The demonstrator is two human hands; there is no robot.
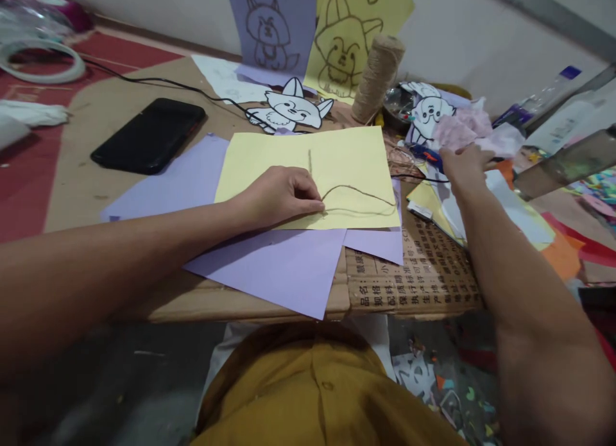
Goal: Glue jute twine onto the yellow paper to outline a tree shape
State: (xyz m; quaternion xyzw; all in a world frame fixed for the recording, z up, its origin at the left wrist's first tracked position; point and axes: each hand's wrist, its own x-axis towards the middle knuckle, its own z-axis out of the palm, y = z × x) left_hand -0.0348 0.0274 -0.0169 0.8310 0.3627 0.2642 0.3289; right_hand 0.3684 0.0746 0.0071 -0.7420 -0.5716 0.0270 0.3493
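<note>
Thumb and fingertips of the left hand (279, 196) are pinched together on some brown twine (353, 187); can't tell how closed the right hand (464, 165) is, over by a blue-and-red thing (427, 156). Twine's thin, looping loosely across a plain yellow sheet (269, 154). Cardboard (414, 273) below has printed Chinese: 品名, 规格, 配料, 保质期, 产地, plus smaller stuff.

Phone (150, 137) L of top sheet (269, 157), twine spool (378, 77) behind, btl (568, 162) far R.
</note>
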